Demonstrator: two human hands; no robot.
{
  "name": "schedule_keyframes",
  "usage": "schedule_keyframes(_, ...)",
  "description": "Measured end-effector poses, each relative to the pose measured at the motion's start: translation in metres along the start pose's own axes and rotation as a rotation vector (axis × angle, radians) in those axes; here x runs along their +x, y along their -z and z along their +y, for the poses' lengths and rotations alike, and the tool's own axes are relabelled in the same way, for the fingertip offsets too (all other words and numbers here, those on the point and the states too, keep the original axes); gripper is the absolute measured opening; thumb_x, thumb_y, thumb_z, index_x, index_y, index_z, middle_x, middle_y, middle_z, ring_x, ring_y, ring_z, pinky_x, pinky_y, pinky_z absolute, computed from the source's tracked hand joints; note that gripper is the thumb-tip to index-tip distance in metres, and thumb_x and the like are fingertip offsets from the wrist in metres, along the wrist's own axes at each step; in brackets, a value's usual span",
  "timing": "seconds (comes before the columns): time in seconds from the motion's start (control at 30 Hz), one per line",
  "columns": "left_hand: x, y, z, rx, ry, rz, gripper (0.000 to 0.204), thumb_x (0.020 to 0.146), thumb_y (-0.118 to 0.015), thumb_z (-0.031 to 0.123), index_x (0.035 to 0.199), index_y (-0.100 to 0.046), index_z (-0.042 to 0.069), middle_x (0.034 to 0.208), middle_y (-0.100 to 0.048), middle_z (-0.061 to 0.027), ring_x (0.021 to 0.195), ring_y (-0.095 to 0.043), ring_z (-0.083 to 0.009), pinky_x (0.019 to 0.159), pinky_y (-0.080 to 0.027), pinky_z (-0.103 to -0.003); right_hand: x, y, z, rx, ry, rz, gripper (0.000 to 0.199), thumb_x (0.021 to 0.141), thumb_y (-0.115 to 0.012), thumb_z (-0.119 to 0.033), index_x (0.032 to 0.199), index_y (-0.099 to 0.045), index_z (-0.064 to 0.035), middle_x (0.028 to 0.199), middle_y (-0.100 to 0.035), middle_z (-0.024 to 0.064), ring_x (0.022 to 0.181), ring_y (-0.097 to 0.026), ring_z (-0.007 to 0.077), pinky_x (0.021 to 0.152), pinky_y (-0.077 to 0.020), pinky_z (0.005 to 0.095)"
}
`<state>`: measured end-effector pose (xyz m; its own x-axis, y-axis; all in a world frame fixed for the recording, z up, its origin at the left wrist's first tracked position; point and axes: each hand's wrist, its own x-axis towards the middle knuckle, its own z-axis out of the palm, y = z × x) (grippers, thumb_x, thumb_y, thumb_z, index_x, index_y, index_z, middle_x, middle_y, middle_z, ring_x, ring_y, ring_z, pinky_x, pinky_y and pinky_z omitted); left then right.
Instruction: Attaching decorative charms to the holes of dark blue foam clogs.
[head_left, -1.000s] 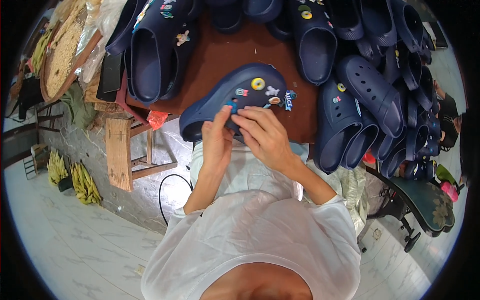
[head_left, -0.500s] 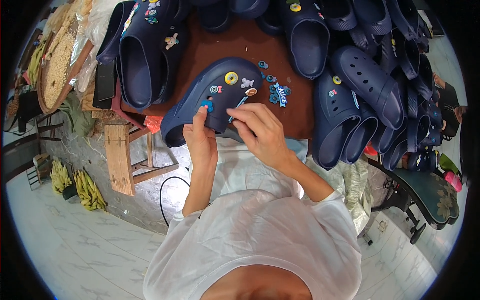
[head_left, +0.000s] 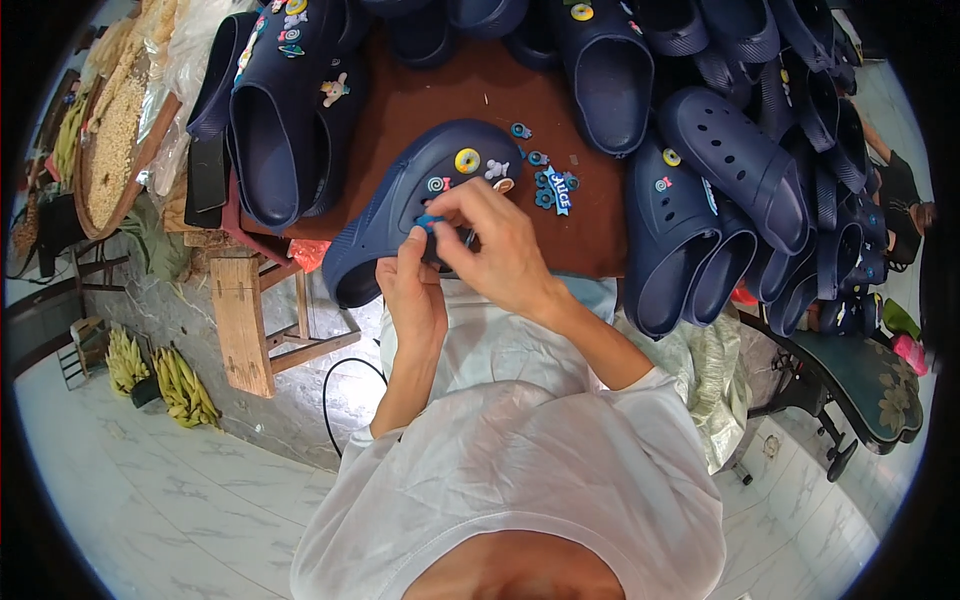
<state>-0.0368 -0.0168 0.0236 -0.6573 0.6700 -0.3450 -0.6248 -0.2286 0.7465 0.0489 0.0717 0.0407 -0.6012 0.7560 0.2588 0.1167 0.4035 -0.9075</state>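
A navy clog (head_left: 400, 205) is lying at the near edge of the bench (head_left: 600, 230), left of the middle, its heel end overhanging that edge and its toe pointing toward the far right corner. The left hand (head_left: 410, 295) is bracing its near side, thumb raised against a small blue charm (head_left: 428, 222); its other fingers are partly hiding. The right hand (head_left: 497, 245) is bending over the upper, its fingertips pinching at that same charm.

The step in hand appears to be fitting the charm into a hole; whether its stem is already sitting through, I cannot tell. A yellow ring charm (head_left: 467, 161), a candy-swirl charm (head_left: 438, 185) and a grey animal charm (head_left: 496, 169) are already decorating the toe.

The next move seems to be calling for firm thumb pressure while the clog is staying braced. Beyond its toe, a banner-shaped charm (head_left: 558, 195) is lying loose, and more navy clogs (head_left: 672, 250) are crowding the bench's right edge.
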Motion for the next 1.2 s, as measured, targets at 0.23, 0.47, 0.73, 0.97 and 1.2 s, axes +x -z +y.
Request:
schedule_keyframes(0.23, 0.003, 0.000, 0.005, -0.015, 0.041, 0.075, 0.013, 0.092, -0.063, 0.010, 0.099, -0.065, -0.001, 0.107, -0.068, -0.0080, 0.098, -0.066, -0.0134, 0.091, -0.052, -0.032, -0.006, 0.073, 0.036, -0.428, -0.185, 0.230, 0.015, 0.087, -0.061, -0.002, 0.101, -0.059, -0.0044, 0.096, -0.060, 0.0143, 0.085, -0.065, 0.0319, 0.070, -0.0516, 0.0415)
schedule_keyframes(0.47, 0.003, -0.003, 0.005, -0.018, 0.031, 0.086, 0.021, 0.091, -0.061, 0.009, 0.109, -0.061, -0.003, 0.112, -0.066, -0.0087, 0.103, -0.064, -0.0151, 0.095, -0.051, -0.033, -0.029, 0.096, 0.071, -0.768, -0.259, 0.195, 0.020, 0.088, -0.063, -0.003, 0.107, -0.061, -0.0056, 0.096, -0.060, 0.0126, 0.088, -0.064, 0.0338, 0.075, -0.0506, 0.0450)
schedule_keyframes(0.73, 0.003, -0.004, 0.003, -0.036, 0.034, 0.057, 0.033, 0.091, -0.059, 0.007, 0.122, -0.056, -0.002, 0.121, -0.063, -0.0092, 0.111, -0.062, -0.0178, 0.097, -0.050, -0.036, -0.027, 0.087, 0.075, -0.849, -0.054, 0.077, 0.026, 0.081, -0.070, -0.004, 0.106, -0.066, -0.0065, 0.098, -0.060, 0.0087, 0.092, -0.057, 0.0288, 0.077, -0.0454, 0.0407)
schedule_keyframes(0.97, -0.001, -0.007, -0.001, -0.093, 0.046, 0.038, 0.031, 0.092, -0.057, 0.009, 0.121, -0.058, -0.003, 0.123, -0.062, -0.0099, 0.112, -0.061, -0.0181, 0.099, -0.049, -0.037, -0.026, 0.087, 0.082, -0.862, -0.111, 0.071, 0.023, 0.081, -0.072, -0.008, 0.103, -0.067, -0.0069, 0.093, -0.062, 0.0095, 0.087, -0.059, 0.0292, 0.075, -0.0450, 0.0406)
schedule_keyframes(1.2, -0.008, -0.013, -0.008, -0.097, 0.048, -0.034, 0.031, 0.094, -0.056, 0.011, 0.121, -0.058, -0.004, 0.124, -0.063, -0.0106, 0.113, -0.061, -0.0175, 0.099, -0.048, -0.035, -0.024, 0.086, 0.059, -0.625, -0.115, 0.222, 0.015, 0.087, -0.070, -0.006, 0.101, -0.068, -0.0042, 0.091, -0.063, 0.0105, 0.083, -0.064, 0.0267, 0.074, -0.0507, 0.0356)
